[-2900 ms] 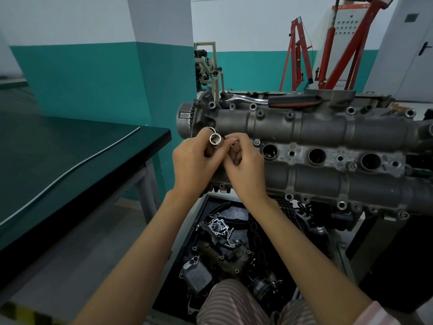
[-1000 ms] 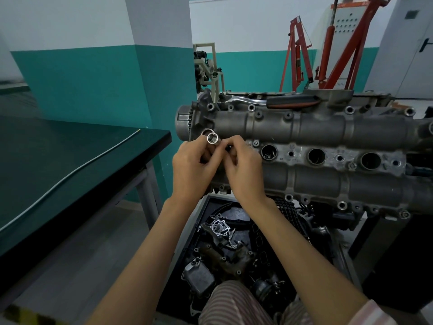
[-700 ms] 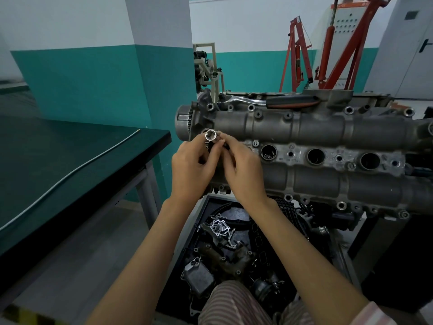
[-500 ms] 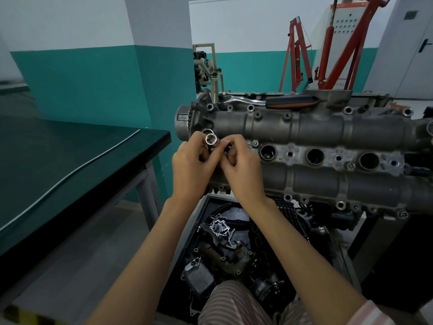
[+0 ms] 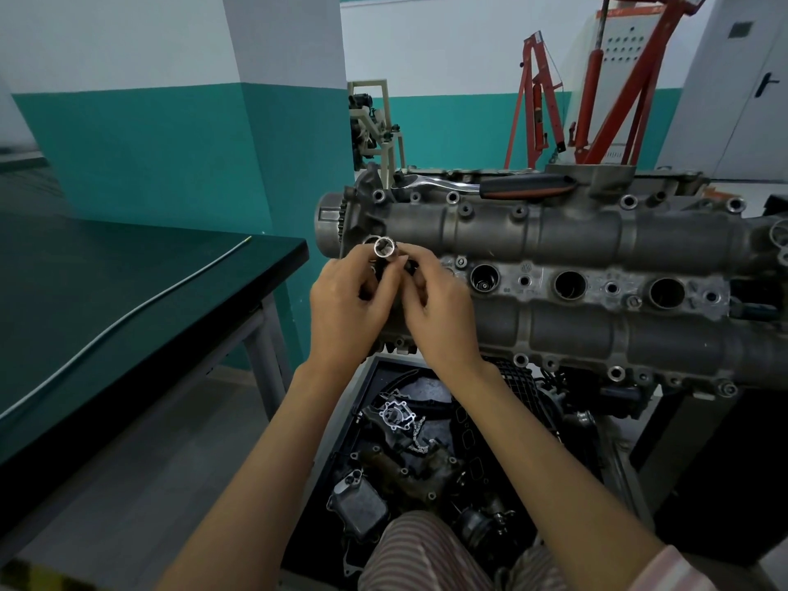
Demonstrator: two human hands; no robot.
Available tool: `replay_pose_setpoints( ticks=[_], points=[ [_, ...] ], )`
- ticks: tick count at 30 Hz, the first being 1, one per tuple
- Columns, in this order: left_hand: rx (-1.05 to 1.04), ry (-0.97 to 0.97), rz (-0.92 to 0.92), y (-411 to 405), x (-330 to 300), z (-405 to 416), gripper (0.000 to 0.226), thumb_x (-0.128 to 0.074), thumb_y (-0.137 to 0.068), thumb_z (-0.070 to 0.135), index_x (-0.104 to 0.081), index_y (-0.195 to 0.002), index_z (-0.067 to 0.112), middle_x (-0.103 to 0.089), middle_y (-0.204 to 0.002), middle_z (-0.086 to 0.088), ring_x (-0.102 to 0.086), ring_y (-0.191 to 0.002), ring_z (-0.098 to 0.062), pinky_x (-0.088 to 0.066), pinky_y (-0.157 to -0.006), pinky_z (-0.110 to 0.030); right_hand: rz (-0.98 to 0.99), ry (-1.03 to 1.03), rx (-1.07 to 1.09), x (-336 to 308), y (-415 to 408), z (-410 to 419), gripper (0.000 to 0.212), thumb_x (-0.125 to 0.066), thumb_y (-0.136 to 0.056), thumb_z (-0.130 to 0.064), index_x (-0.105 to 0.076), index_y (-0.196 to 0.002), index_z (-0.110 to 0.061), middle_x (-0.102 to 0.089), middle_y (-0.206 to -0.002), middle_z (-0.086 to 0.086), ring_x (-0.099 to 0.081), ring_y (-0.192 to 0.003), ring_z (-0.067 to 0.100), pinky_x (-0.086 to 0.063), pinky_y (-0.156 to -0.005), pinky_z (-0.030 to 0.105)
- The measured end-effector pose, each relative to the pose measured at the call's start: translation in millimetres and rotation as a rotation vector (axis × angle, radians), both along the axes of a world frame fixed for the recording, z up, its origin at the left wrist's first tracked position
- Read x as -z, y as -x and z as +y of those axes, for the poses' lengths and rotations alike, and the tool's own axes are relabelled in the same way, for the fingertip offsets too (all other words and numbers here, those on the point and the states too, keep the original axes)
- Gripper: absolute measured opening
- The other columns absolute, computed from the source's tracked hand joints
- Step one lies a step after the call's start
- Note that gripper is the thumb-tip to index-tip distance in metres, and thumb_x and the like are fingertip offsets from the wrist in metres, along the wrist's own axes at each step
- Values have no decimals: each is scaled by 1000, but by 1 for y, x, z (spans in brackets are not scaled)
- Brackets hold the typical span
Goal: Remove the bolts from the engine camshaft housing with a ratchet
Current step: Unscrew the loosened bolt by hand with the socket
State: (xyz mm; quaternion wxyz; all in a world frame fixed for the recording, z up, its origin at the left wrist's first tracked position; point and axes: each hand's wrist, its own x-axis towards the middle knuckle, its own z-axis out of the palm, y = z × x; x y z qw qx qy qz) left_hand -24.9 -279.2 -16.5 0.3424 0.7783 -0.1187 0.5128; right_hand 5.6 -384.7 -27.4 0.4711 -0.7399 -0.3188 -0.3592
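While both hands meet at the centre of the frame, the largest thing in view is the grey camshaft housing (image 5: 554,241), a long metal casting running left to right across the right half of the picture, its long axis level with the frame. Bolts (image 5: 453,198) stand in a row along its upper edge and more line its lower edge. A dark green workbench (image 5: 128,292) fills the left side, and a black tray of engine parts (image 5: 409,454) sits below the hands at the bottom centre. The ratchet (image 5: 482,187) lies untouched on top of the housing, above and to the right of the hands, its handle pointing right and its head toward the left; the right hand looks the nearer one to reach it. The left hand (image 5: 345,305) has its fingers curled around a small shiny socket (image 5: 383,248), open end facing the camera, held just in front of the housing's left end. The right hand (image 5: 439,309) pinches at the same socket from the right; whether it holds a further small part cannot be told.
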Motion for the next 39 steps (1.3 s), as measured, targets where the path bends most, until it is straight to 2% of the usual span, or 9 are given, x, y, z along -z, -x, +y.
replay_pose_setpoints(
  ticks=[3, 10, 15, 19, 23, 28, 34, 37, 39],
  points=[
    [22, 36, 11, -1, 1, 0, 32, -54, -88, 35, -57, -77, 5, -44, -51, 2, -41, -48, -18, -33, -50, -29, 36, -17, 35, 1, -2, 1, 24, -58, -89, -15, -56, -112, -9, -39, -59, -12, -40, -51, 5, -39, -51, 22],
    [27, 35, 2, -1, 1, 0, 33, -56, -87, 33, -56, -74, 3, -47, -52, -3, -44, -49, -22, -39, -48, -37, 43, -92, 5, 1, -2, 2, 4, -60, -88, -12, -58, -90, -9, -38, -55, -11, -39, -49, 8, -38, -48, 23],
    [3, -30, -14, -1, 1, 1, 22, -52, -89, 29, -60, -86, 9, -47, -51, 4, -43, -48, -14, -34, -54, -23, 27, -76, -9, 1, -2, 1, 10, -54, -92, -11, -60, -95, -4, -44, -63, -21, -47, -56, -2, -38, -55, 12],
    [-7, -25, -37, 0, 0, 1, 20, -51, -91, 23, -65, -97, 10, -44, -51, 8, -40, -48, -11, -30, -56, -12, 5, -47, 0, -2, -1, 2, 17, -52, -93, -9, -63, -106, -5, -62, -77, -6, -56, -66, 3, -47, -63, 20],
    [13, 16, -28, -3, 1, 3, 21, -54, -90, 29, -63, -87, 10, -42, -52, 11, -40, -48, -11, -33, -52, -20, -8, -50, 29, 0, -3, 2, 19, -56, -91, -11, -62, -108, -6, -47, -66, -21, -46, -55, -6, -39, -58, 10],
    [39, 96, -15, -5, 3, 0, 35, -58, -86, 38, -50, -74, 5, -46, -52, -3, -43, -47, -24, -35, -45, -36, 45, -68, 32, 0, -2, 2, 13, -62, -87, -11, -59, -99, -9, -41, -56, -10, -41, -49, 6, -40, -50, 21],
    [36, 31, -27, -2, 0, 0, 17, -53, -90, 30, -61, -95, 16, -43, -47, 8, -41, -44, -12, -34, -48, -19, 26, -21, 6, -2, -1, 1, 16, -52, -93, -11, -63, -103, -5, -59, -74, -14, -54, -64, 0, -44, -61, 17],
    [1, 25, -17, -3, 0, 1, 18, -54, -90, 29, -62, -88, 12, -45, -47, 4, -41, -45, -15, -33, -47, -22, 13, 12, 16, -3, 1, 2, 22, -50, -95, -11, -62, -112, -7, -68, -89, 1, -61, -75, 9, -48, -68, 19],
    [15, 68, -3, -4, 1, 1, 24, -55, -88, 34, -57, -81, 11, -45, -49, 0, -40, -45, -15, -33, -48, -26, 16, 4, 39, -2, 0, 2, 21, -54, -92, -11, -62, -112, -8, -62, -75, -9, -51, -62, -1, -40, -61, 10]
  ],
)
